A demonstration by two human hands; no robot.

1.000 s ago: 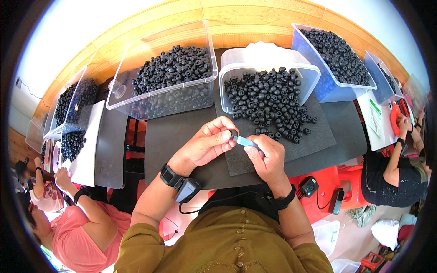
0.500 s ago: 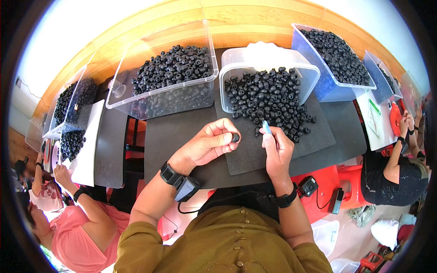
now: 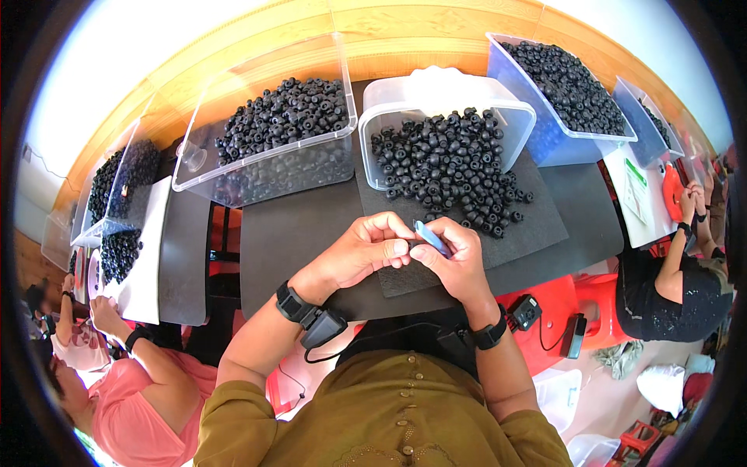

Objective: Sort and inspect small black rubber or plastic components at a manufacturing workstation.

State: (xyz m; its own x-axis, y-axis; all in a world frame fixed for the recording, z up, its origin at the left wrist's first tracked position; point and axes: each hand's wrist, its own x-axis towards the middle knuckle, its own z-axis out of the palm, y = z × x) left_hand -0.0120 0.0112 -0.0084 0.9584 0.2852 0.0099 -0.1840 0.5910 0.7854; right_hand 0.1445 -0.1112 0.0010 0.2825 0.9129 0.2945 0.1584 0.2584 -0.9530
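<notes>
Above the table's near edge, my left hand (image 3: 359,255) pinches a small round black part (image 3: 414,244) between thumb and fingertips. My right hand (image 3: 461,268) meets it there, closed round a slim blue tool (image 3: 432,238) that slants up past the fingers; its working tip is hidden, so its exact kind cannot be told. The right thumb presses close to the black part. Just beyond both hands, a heap of similar black parts (image 3: 447,167), several showing holes, spills from a tipped clear plastic bin (image 3: 523,117) onto a dark mat (image 3: 537,226).
A clear bin (image 3: 261,159) of black parts stands to the left, and a bluish bin (image 3: 572,152) to the right. Co-workers sit at both sides: one in a pink top (image 3: 148,405), another in dark clothing (image 3: 661,300). A red stool (image 3: 595,311) stands right of me.
My right hand has moved left and brought the blue tool against the black part in my left hand. The hands, formerly apart, now meet.
</notes>
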